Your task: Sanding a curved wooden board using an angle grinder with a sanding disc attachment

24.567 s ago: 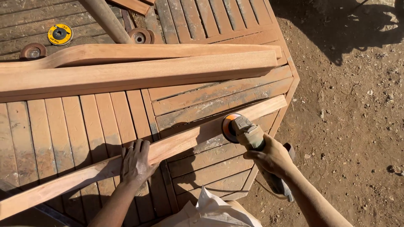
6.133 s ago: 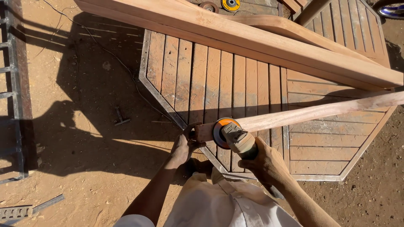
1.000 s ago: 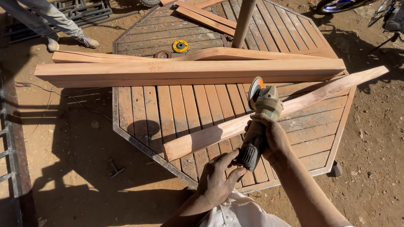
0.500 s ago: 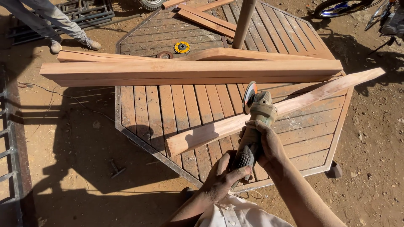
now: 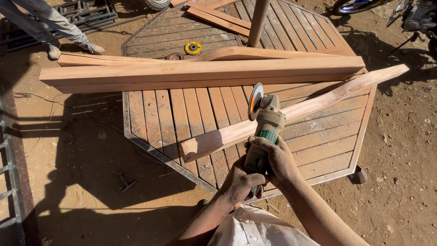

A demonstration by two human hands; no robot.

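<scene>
An angle grinder (image 5: 265, 124) with a green body and an orange sanding disc is lifted above a long wooden board (image 5: 291, 114) that lies slantwise on a slatted octagonal wooden table (image 5: 191, 109). My right hand (image 5: 273, 155) grips the grinder's body from above. My left hand (image 5: 239, 182) holds the rear end of the grinder's handle. The disc stands on edge, just above the board's upper side.
Two thick wooden beams (image 5: 200, 73) lie across the table's far half, with a curved plank (image 5: 246, 53) behind them. A yellow disc (image 5: 193, 47) and a rusty disc (image 5: 174, 57) sit nearby. A post (image 5: 257, 20) rises from the table. Another person's legs (image 5: 50, 27) stand at the top left.
My left hand has come up from near the table's edge and closed on the grinder's handle. The grinder has tilted up, its disc raised off the board.
</scene>
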